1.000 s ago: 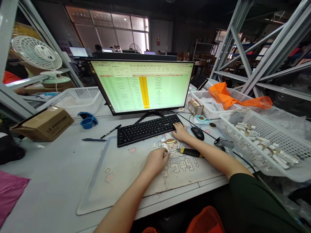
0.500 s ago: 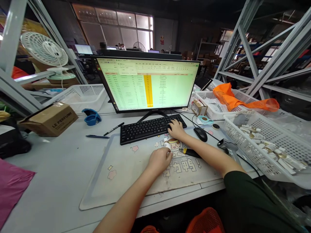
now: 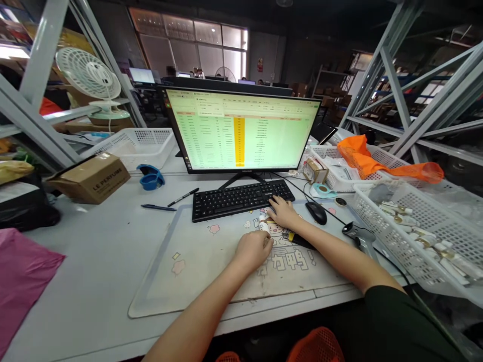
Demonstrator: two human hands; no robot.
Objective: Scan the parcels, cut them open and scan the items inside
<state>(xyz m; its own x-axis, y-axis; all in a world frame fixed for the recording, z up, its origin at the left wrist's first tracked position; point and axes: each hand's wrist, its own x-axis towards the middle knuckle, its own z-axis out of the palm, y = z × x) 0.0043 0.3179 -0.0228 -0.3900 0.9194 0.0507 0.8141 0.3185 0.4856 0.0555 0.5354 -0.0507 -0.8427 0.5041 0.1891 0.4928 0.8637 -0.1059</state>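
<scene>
My left hand (image 3: 253, 249) rests on the desk mat (image 3: 196, 261), fingers curled around a small white tube (image 3: 264, 225) that sticks up from the grip. My right hand (image 3: 284, 212) lies just below the right end of the black keyboard (image 3: 241, 198), fingers bent and touching its front edge. A yellow-and-black utility knife (image 3: 298, 238) lies on the mat under my right forearm. The monitor (image 3: 243, 130) behind the keyboard shows a spreadsheet with one yellow column.
A black mouse (image 3: 316, 212) and a barcode scanner (image 3: 360, 235) lie right of the keyboard. A white basket (image 3: 415, 229) of small tubes stands at the right. Left are two pens (image 3: 158, 207), a blue tape dispenser (image 3: 151, 177), a cardboard box (image 3: 92, 177), a fan (image 3: 90, 80).
My right hand has slid back from the keys to the keyboard's front edge. The left hand stays closed on the tube. The camera has tilted and shifted slightly.
</scene>
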